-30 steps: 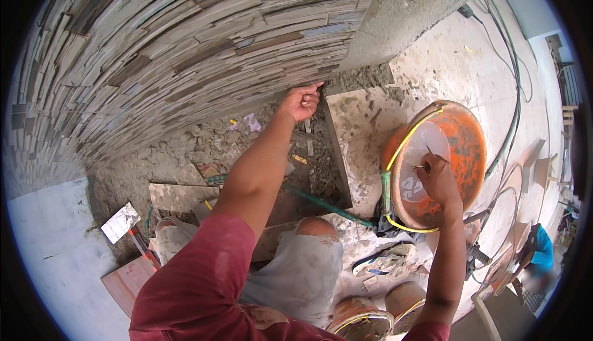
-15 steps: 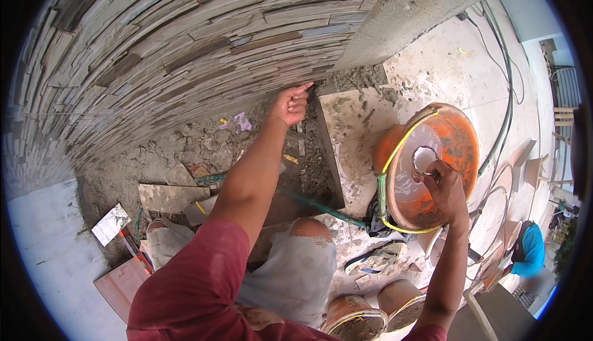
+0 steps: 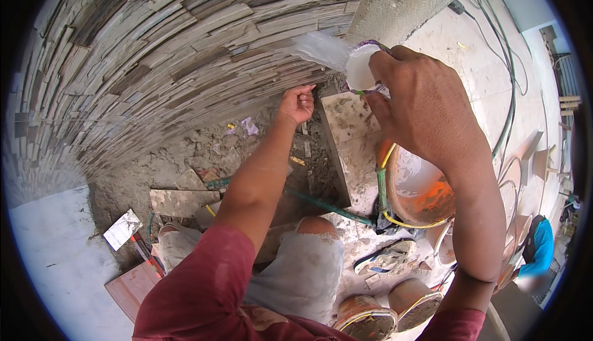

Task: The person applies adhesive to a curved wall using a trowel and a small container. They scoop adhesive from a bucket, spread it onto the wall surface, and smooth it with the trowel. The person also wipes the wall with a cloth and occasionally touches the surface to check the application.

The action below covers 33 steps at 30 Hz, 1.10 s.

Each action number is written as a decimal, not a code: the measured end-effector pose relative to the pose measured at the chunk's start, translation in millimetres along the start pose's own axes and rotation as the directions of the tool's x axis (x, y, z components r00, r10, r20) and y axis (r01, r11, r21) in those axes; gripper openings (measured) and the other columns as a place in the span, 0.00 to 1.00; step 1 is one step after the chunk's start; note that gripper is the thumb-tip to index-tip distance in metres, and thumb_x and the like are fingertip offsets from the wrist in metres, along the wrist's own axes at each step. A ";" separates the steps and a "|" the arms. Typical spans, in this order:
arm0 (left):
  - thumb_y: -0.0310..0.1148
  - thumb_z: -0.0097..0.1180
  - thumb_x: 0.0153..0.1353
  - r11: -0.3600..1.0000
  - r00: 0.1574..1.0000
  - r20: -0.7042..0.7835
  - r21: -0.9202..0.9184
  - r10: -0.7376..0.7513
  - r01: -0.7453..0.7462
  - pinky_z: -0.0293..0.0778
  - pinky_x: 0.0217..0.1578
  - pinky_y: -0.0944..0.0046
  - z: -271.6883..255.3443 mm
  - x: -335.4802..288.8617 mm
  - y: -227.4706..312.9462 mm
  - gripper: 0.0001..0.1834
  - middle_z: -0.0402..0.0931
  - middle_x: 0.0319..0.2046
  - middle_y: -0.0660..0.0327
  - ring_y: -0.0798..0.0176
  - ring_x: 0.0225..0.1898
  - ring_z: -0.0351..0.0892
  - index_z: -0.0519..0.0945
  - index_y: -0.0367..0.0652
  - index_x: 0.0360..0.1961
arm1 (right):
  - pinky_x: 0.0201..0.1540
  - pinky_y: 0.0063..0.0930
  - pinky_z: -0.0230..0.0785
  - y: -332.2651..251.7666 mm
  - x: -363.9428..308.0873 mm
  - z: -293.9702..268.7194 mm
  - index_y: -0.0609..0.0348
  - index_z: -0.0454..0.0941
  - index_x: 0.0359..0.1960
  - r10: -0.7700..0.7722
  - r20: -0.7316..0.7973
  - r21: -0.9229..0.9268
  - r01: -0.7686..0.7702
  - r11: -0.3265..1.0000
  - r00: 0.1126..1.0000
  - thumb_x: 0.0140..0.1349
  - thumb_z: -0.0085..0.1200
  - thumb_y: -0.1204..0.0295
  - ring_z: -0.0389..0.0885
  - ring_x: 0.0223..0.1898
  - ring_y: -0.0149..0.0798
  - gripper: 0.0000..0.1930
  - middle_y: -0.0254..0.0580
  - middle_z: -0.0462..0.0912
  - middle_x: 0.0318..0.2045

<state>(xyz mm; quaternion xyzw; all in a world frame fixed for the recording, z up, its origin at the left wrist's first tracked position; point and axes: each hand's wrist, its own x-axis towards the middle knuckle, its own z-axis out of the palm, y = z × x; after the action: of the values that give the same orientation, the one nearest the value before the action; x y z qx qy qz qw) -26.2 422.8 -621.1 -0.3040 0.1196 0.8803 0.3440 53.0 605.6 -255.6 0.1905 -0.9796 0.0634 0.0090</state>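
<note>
My right hand (image 3: 429,103) is raised over the ledge, gripping the rim of a small plastic cup (image 3: 361,69) tipped on its side. Water (image 3: 322,49) flies out of its mouth toward the stacked-stone wall (image 3: 185,63). At the foot of that wall my left hand (image 3: 298,103) is closed, its index finger reaching to the corner beside the ledge; anything inside the curled fingers is hidden. Below my right hand stands an orange bucket (image 3: 401,208) of whitish water, partly covered by that hand and forearm. A yellow handle with a green grip (image 3: 382,189) hangs at its side.
Wet mortar and rubble (image 3: 179,162) fill the strip along the wall, with a loose tile (image 3: 176,203) on it. A green hose (image 3: 327,204) crosses near my knee. Mortar buckets (image 3: 365,319) and sandals (image 3: 386,257) lie nearby. Cables (image 3: 509,75) run at right; a person in blue (image 3: 538,248) is beyond.
My right hand has lifted the cup out of the bucket, up and left toward the wall, and water now streams from it. My left hand stays at the wall's foot.
</note>
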 end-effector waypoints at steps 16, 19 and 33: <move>0.24 0.56 0.58 0.983 0.988 0.088 0.145 -0.126 0.112 0.59 0.12 0.80 -13.6 7.9 0.1 0.20 0.69 0.22 0.69 0.80 0.15 0.61 0.76 0.42 0.53 | 0.34 0.35 0.72 113.4 -170.8 89.2 0.66 0.76 0.34 0.438 0.308 0.308 -0.525 0.793 0.844 0.52 0.61 0.77 0.82 0.29 0.46 0.09 0.48 0.81 0.26; 0.25 0.57 0.59 0.974 0.994 0.041 0.210 -0.097 0.086 0.55 0.11 0.79 -0.7 -0.1 4.8 0.17 0.68 0.20 0.71 0.81 0.14 0.57 0.77 0.42 0.51 | 0.37 0.41 0.72 117.2 -173.2 120.2 0.66 0.77 0.33 0.440 0.335 0.104 -0.497 0.862 0.833 0.50 0.61 0.75 0.82 0.34 0.55 0.10 0.55 0.81 0.30; 0.26 0.56 0.59 0.913 0.874 -0.276 0.044 0.401 -0.405 0.58 0.12 0.75 -134.2 -175.7 122.7 0.06 0.69 0.18 0.69 0.77 0.14 0.62 0.76 0.38 0.38 | 0.34 0.26 0.66 103.2 -202.1 66.7 0.67 0.73 0.35 0.539 0.196 0.335 -0.573 0.748 0.819 0.59 0.57 0.79 0.76 0.31 0.28 0.06 0.44 0.80 0.30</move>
<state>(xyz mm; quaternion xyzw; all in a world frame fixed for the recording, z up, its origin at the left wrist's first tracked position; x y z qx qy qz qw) 52.9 182.7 -618.1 -0.3961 0.2207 0.8817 0.1307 202.3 767.1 -342.7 -0.1092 -0.9596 0.2431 -0.0897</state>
